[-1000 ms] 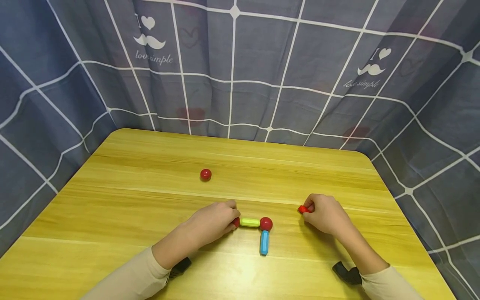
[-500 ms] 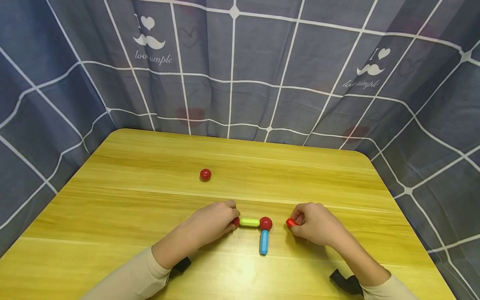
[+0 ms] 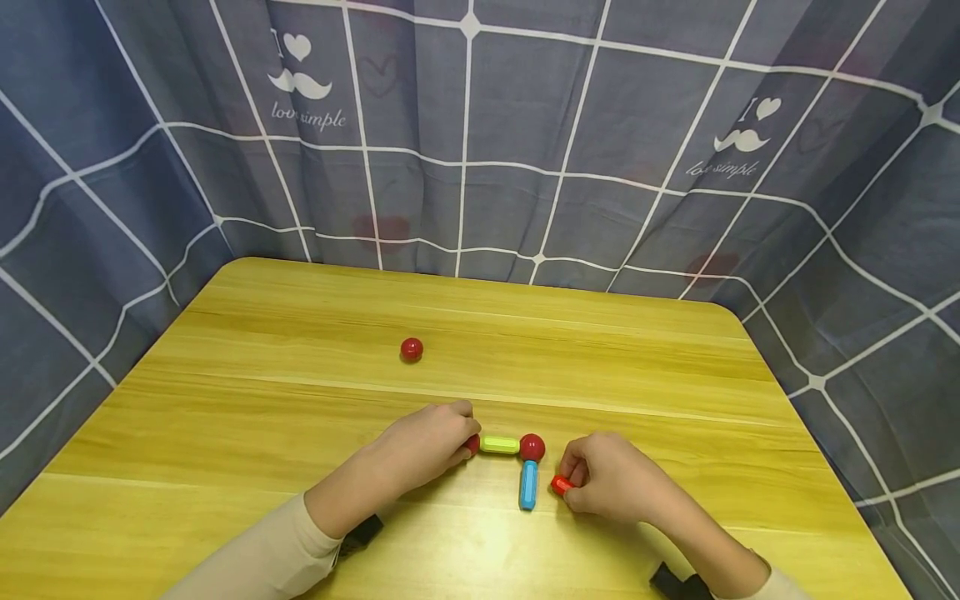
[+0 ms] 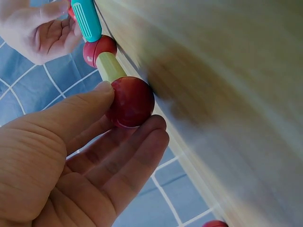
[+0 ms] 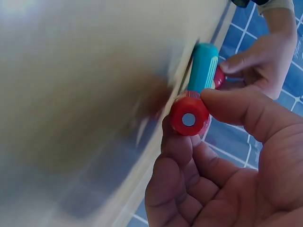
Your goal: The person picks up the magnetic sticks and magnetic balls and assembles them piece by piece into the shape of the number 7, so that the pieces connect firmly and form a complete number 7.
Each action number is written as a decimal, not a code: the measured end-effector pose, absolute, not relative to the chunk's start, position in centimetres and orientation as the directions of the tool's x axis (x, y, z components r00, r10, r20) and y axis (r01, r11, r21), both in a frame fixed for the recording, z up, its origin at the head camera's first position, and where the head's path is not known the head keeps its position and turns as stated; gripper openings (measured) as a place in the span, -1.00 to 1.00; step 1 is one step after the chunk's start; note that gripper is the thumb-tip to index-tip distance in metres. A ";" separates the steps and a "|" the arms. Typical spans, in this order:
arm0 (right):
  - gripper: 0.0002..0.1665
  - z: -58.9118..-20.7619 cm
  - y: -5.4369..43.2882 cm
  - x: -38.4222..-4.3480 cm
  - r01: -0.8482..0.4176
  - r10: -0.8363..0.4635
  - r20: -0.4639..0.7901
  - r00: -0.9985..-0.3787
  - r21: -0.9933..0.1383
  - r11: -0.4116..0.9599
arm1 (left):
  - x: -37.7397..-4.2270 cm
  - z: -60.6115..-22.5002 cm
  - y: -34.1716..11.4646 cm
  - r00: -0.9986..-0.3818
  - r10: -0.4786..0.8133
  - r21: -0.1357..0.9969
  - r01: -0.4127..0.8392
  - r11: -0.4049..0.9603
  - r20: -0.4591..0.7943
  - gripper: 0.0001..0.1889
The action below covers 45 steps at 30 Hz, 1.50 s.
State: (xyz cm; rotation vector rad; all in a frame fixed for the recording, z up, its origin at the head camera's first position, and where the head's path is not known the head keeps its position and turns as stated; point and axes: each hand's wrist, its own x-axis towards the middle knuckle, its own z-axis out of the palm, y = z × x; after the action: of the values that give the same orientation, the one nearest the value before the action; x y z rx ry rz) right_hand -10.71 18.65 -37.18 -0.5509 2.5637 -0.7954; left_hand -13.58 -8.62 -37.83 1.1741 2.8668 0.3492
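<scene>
My left hand (image 3: 429,437) pinches a red ball (image 4: 131,101) between thumb and fingers. From that ball a yellow-green rod (image 3: 500,445) runs right to a second red ball (image 3: 532,447). A blue rod (image 3: 528,486) extends from the second ball toward me. Just right of the blue rod, my right hand (image 3: 618,479) holds a short red rod (image 3: 562,485) between thumb and fingertips. In the right wrist view a round silver spot shows in the red rod's end, which faces the camera. Part of the left-hand ball is hidden by my fingers in the head view.
A loose red ball (image 3: 412,349) lies farther back on the wooden table (image 3: 300,333). Behind the table's far edge hangs a blue-grey curtain (image 3: 510,125) with white grid lines. Dark straps (image 3: 678,583) show near my wrists.
My right hand has moved left and toward me, bringing the red rod from the right side to beside the blue rod. The left hand stays in place on its ball.
</scene>
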 end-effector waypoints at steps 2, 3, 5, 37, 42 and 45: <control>-0.82 -37.4 18.5 -10.5 -0.247 -0.484 -0.264 -0.834 -0.606 0.756 | -13.6 -37.9 -8.6 -0.715 0.696 0.216 0.691 0.690 0.065 -0.91; -0.82 -37.5 18.5 -10.4 -0.250 -0.490 -0.269 -0.830 -0.606 0.756 | -13.6 -37.9 -8.6 -0.715 0.696 0.218 0.691 0.689 0.066 -0.91; -0.82 -37.6 18.4 -10.2 -0.252 -0.499 -0.280 -0.820 -0.606 0.754 | -13.6 -37.9 -8.6 -0.714 0.696 0.218 0.692 0.688 0.069 -0.91; -0.42 -38.2 15.9 -7.7 -0.292 -0.550 -0.345 -0.760 -0.575 0.765 | -13.6 -38.0 -8.6 -0.725 0.686 0.218 0.681 0.699 0.061 -0.92; -0.39 -38.3 15.6 -7.8 -0.272 -0.546 -0.340 -0.766 -0.598 0.754 | -13.6 -38.0 -8.6 -0.726 0.685 0.217 0.679 0.701 0.056 -0.91; -0.41 -38.3 15.5 -7.8 -0.276 -0.549 -0.329 -0.768 -0.604 0.748 | -13.6 -38.0 -8.6 -0.726 0.685 0.216 0.679 0.702 0.055 -0.91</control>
State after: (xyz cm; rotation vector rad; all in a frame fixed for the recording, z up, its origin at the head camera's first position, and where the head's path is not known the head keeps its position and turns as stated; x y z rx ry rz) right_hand -7.79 15.55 -38.28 -0.6229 2.4488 -0.7383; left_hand -13.64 -8.62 -37.99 1.1513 2.8710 0.3462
